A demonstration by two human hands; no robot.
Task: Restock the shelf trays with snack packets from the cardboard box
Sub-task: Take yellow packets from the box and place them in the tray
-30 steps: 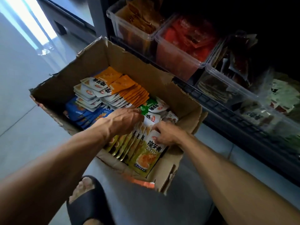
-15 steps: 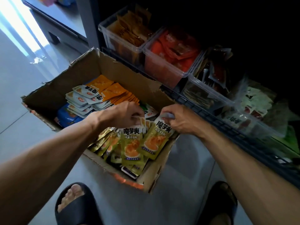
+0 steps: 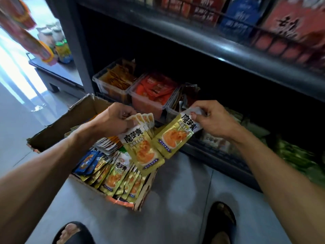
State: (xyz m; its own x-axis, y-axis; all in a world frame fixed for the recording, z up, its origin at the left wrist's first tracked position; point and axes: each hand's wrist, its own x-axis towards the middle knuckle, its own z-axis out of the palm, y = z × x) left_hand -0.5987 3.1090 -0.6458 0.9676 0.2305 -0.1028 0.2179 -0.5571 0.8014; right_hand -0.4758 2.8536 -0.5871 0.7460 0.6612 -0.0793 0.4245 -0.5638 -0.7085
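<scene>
1. The step in hand was judged to be the carrying of packets from the cardboard box [image 3: 52, 132] towards the shelf trays; no packet was yet placed in a tray.
2. A small fan of yellow packets [image 3: 140, 138] was gripped at the top edges by the left hand [image 3: 112, 120], above the open box.
3. One single yellow packet [image 3: 173, 136] was pinched at its upper corner by the right hand [image 3: 212, 118]; it hung tilted, just beside the fan, over the front rail of the bottom shelf.
4. More yellow packets [image 3: 116, 175], blue packets [image 3: 86, 161] and orange-and-white packets [image 3: 109, 144] were left in the box on the floor.
5. For the next move, a tray of the same yellow kind was probably to be found; none was plainly seen, as the trays further right were blurred.
6. The orange tray [image 3: 112, 85] and the red tray [image 3: 149, 95] were near and seemed already quite full of other sorts.
7. The upper shelf edge [image 3: 211, 46] hung over the trays, so a low reach was judged necessary.
8. Two dark sandals [image 3: 221, 221] were seen on the floor near the box.
</scene>
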